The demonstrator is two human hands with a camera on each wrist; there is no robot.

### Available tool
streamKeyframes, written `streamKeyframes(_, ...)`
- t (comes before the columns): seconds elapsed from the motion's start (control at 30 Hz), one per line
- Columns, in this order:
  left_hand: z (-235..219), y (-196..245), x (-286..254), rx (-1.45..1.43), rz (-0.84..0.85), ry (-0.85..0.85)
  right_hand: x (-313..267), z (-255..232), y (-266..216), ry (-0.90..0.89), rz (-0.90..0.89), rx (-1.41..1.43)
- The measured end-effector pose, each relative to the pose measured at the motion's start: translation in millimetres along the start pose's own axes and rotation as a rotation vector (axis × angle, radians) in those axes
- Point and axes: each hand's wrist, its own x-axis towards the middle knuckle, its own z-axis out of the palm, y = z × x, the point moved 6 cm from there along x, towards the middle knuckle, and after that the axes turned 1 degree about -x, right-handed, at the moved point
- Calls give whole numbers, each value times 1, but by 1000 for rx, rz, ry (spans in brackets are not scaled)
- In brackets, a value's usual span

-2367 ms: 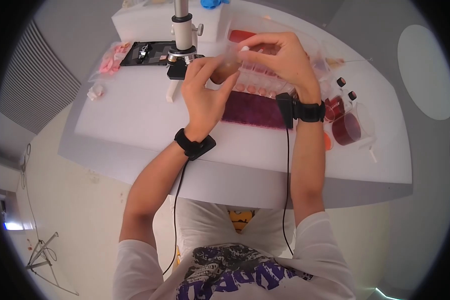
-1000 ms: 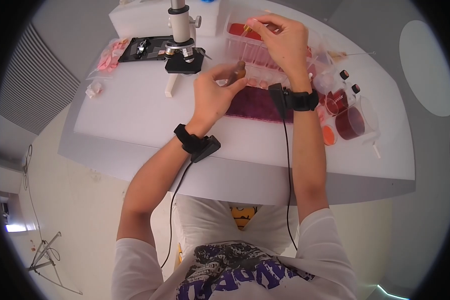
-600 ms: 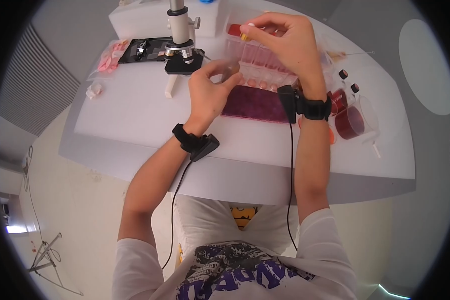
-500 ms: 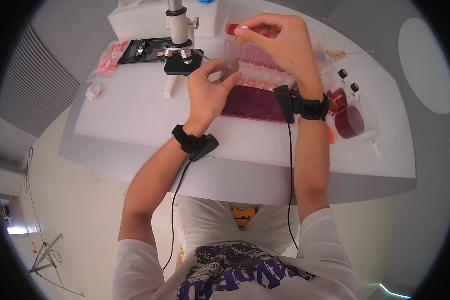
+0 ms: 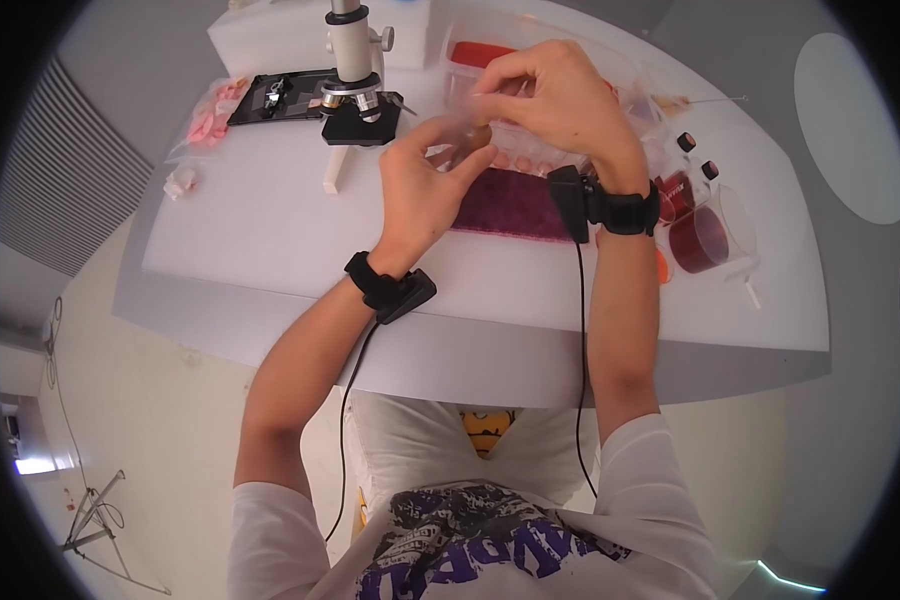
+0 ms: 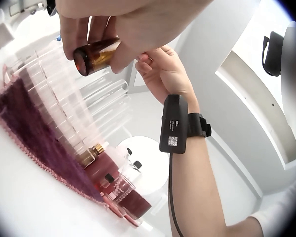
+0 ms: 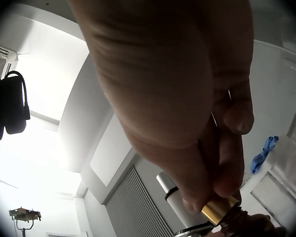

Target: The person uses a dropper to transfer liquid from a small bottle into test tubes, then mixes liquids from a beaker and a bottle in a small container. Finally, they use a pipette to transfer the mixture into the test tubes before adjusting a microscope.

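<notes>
My left hand (image 5: 415,190) grips a small amber glass bottle (image 6: 101,55), fingers and thumb round its sides. Over the bottle's mouth my right hand (image 5: 572,105) pinches the gold-collared dropper cap (image 7: 221,210). In the right wrist view this collar sits right at the dark neck of the bottle. Both hands meet above the near left end of a clear rack (image 5: 535,163) of test tubes, whose glass tubes (image 6: 106,96) show in the left wrist view. A purple cloth (image 5: 515,207) lies in front of the rack.
Left of the hands stands a microscope (image 5: 355,90), with an open black case (image 5: 275,98) behind it. To the right are a beaker of dark red liquid (image 5: 700,240), a red container (image 5: 676,198) and black-capped bottles. A second gold-capped bottle (image 6: 91,154) stands by the rack.
My right hand has brought the dropper from over the test tubes down and left to the amber bottle. The left hand keeps hold of the bottle, almost in place.
</notes>
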Motion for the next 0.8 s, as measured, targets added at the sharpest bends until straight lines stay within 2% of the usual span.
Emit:
streamKeyframes(0.13, 3, 0, 2, -1, -14, -37, -2, -5, 2, 16, 16, 44)
streamKeyframes(0.23, 8, 9, 3, -63, -17, -143, -6, -16, -6, 42, 88, 91)
streamKeyframes(0.3, 12, 10, 0, -28, -110, -185, -8, -27, -5, 77, 145, 110)
streamKeyframes(0.37, 13, 13, 1, 28, -100, -264, -9, -35, -4, 178, 22, 114)
streamKeyframes(0.5, 11, 9, 6, 107, -61, -439, -8, -38, 5, 306, -6, 155)
streamKeyframes(0.57, 11, 0, 7, 48, -33, -451, -2, -36, 13, 466, 9, 162)
streamKeyframes(0.63, 11, 0, 0, -25, -23, -455, 3, -26, 15, 532, 24, 135)
streamKeyframes(0.67, 9, -2, -5, -14, -81, -437, 1, -23, 16, 593, 45, 114)
streamKeyframes(0.7, 7, -3, -11, -1, -139, -419, 2, -19, 16, 590, 37, 116)
streamKeyframes(0.8, 4, -5, -24, -19, -131, -387, 3, -14, 17, 658, 23, 82)
